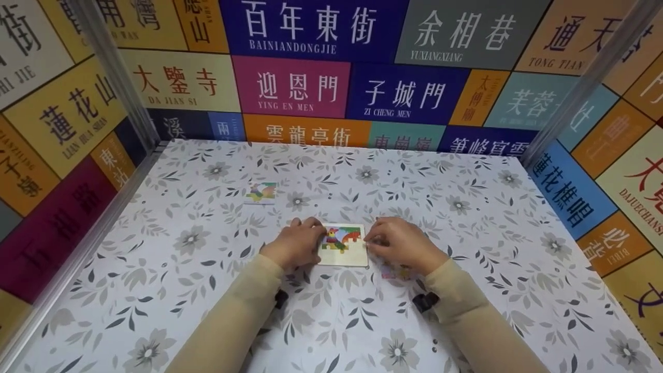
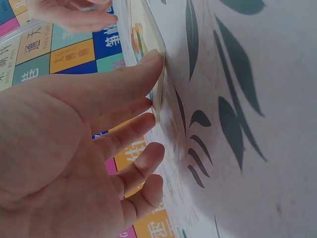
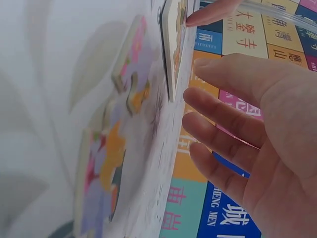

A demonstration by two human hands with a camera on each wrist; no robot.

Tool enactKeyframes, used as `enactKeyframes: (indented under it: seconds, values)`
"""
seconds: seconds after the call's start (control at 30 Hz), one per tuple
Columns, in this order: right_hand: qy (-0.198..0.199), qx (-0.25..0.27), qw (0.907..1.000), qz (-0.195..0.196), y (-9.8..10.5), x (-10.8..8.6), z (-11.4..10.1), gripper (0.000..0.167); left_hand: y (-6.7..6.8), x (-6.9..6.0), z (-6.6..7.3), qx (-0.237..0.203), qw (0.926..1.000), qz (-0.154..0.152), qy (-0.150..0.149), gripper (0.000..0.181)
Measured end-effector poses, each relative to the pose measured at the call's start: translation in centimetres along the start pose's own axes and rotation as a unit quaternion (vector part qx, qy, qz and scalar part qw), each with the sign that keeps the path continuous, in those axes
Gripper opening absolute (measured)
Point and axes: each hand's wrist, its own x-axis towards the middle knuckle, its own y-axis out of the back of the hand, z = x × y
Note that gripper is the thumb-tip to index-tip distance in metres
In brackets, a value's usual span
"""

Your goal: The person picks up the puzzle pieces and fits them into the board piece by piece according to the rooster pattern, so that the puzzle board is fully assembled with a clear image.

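Note:
A small jigsaw puzzle board [image 1: 343, 258] with a cream frame lies on the table between the hands. Its upper part holds a partly assembled colourful bird picture, while bare board shows below. My left hand [image 1: 296, 242] grips the board's left edge, the thumb [image 2: 148, 64] on the near side and other fingers beyond it. Beside the right edge is my right hand [image 1: 403, 243], fingers loosely bent, with nothing visible in it. Loose puzzle pieces [image 3: 101, 173] in purple, pink and orange lie under and beside the right hand.
Farther back on the left lies a small picture card or puzzle [image 1: 261, 192] with a similar bird. A floral cloth [image 1: 331, 321] covers the table. Panels with coloured signs [image 1: 295, 85] stand along the back and both sides, with clear posts [image 1: 121, 77] at the corners.

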Motion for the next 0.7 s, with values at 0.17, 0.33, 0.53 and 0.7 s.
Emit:
enactKeyframes:
  seconds: [0.17,0.33,0.53,0.7]
  values:
    - [-0.026,0.003,0.9997,-0.002,0.6,-1.4,0.7,0.015,-0.1,0.0,0.0,-0.01,0.9999,-0.008,0.004,0.066]
    - [-0.04,-0.004,0.9991,0.014,1.3,-2.5,1.5,0.017,0.0,-0.1,-0.1,-0.003,0.9999,-0.005,0.009,0.065]
    - [-0.064,-0.005,0.9979,0.002,1.9,-3.6,2.6,0.02,0.1,-0.1,-0.1,-0.014,0.9999,-0.001,0.001,0.065]
    - [-0.08,-0.013,0.9967,0.001,2.6,-4.6,3.5,0.024,0.0,-0.1,-0.2,-0.017,0.9996,0.013,-0.016,0.062]
